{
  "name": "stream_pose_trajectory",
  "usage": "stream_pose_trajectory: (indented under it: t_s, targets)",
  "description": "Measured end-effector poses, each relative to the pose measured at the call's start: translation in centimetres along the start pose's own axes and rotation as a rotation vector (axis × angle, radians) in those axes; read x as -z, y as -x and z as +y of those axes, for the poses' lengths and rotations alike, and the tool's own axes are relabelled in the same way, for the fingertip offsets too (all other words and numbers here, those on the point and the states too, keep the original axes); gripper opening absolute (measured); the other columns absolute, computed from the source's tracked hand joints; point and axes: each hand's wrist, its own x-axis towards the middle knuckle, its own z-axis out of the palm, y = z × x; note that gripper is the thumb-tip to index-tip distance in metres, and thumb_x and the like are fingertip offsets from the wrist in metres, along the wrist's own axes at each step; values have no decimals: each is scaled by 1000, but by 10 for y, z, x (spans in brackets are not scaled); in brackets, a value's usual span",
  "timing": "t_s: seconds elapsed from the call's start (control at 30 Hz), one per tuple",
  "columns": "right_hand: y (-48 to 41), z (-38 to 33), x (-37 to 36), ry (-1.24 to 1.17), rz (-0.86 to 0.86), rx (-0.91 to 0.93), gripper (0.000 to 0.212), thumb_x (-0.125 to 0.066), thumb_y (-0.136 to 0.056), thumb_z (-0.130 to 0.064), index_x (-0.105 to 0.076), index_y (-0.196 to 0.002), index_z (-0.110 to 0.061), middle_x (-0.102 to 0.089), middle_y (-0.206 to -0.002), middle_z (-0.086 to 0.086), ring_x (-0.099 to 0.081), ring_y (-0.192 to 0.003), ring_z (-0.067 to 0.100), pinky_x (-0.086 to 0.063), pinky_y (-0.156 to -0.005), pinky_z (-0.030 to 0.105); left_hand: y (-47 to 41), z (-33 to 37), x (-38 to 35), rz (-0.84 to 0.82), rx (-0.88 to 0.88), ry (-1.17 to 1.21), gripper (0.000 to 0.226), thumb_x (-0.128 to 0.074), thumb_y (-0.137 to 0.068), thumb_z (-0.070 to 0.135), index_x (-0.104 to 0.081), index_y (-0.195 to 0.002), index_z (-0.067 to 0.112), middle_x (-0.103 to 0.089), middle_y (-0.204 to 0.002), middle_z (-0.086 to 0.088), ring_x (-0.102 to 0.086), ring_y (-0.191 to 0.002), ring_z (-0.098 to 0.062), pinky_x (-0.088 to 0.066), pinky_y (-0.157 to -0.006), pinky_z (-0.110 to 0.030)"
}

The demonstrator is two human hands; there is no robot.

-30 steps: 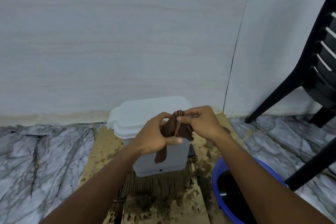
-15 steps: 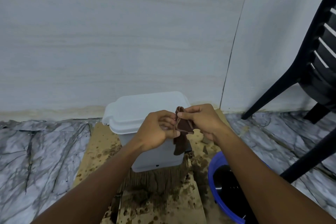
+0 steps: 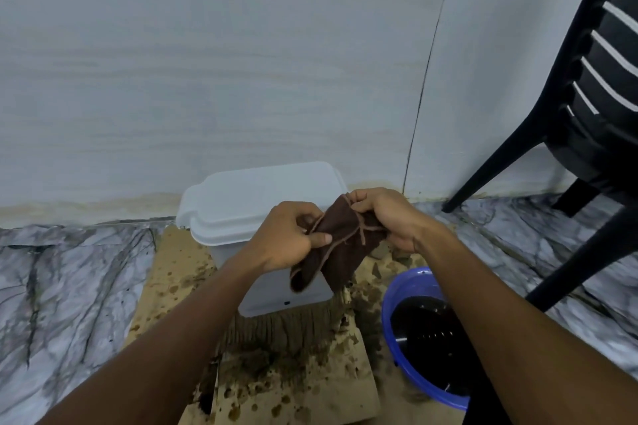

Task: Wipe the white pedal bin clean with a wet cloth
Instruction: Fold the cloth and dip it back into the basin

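The white pedal bin (image 3: 248, 207) stands with its lid down on wet, stained cardboard against the wall. A dark brown cloth (image 3: 340, 245) hangs in the air in front of the bin's right side. My left hand (image 3: 286, 238) pinches its left edge between thumb and fingers. My right hand (image 3: 386, 217) grips the cloth's upper right part. The cloth's lower ends dangle over the bin's front, hiding part of it.
A blue basin (image 3: 407, 290) of dark water sits on the floor to the right, under my right forearm. A black plastic chair (image 3: 593, 107) stands at the far right. Marble-patterned floor (image 3: 69, 286) lies on both sides of the cardboard (image 3: 300, 386).
The cloth has been spread wider between my hands and now hangs lower and broader. Both hands stayed in front of the bin.
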Motion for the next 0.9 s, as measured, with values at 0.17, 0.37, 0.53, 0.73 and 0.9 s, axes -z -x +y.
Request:
stream_pose_trajectory:
  t_s: [0.17, 0.37, 0.53, 0.73, 0.9]
  targets:
    - [5, 5, 15, 74, 81, 37, 23, -48, -97, -3, -70, -94, -5, -69, -85, 15, -64, -79, 28, -54, -77, 38, -3, 5, -14, -60, -4, 26, 8, -73, -91, 17, -66, -92, 20, -76, -91, 5, -72, -91, -14, -57, -90, -49]
    - [24, 18, 50, 515, 42, 150, 19, -86, -76, -21, -80, -94, -19, -79, -91, -1, -75, -89, 17, -61, -86, 39, -14, 22, -33, -95, -58, 6, 8, -75, -92, 16, -72, -95, 22, -77, -91, 3, -74, -83, -11, -61, -81, -40]
    - [48, 21, 94, 528, 76, 126, 10, -87, -73, -8, -81, -78, -15, -77, -74, 4, -68, -67, 10, -57, -71, 28, -26, 27, -60, -217, -68, -108, 25, -86, -79, 16, -74, -98, 26, -75, -93, 4, -71, -88, -8, -55, -82, -28]
    - [83, 119, 137, 495, 128, -5, 11, -88, -73, -10, -81, -81, -13, -77, -73, 1, -71, -70, 14, -58, -70, 31, -16, -10, -147, -403, -47, -186, 17, -76, -85, 8, -77, -99, 16, -74, -97, 4, -66, -91, -6, -51, -86, -25]
    - [105, 227, 135, 481, 158, -172, 23, -87, -72, -2, -75, -84, -17, -75, -79, 5, -70, -73, 14, -58, -74, 34, 16, -70, -217, -655, 34, -102, 21, -74, -80, 8, -77, -98, 18, -77, -96, 5, -72, -97, -10, -58, -92, -42]
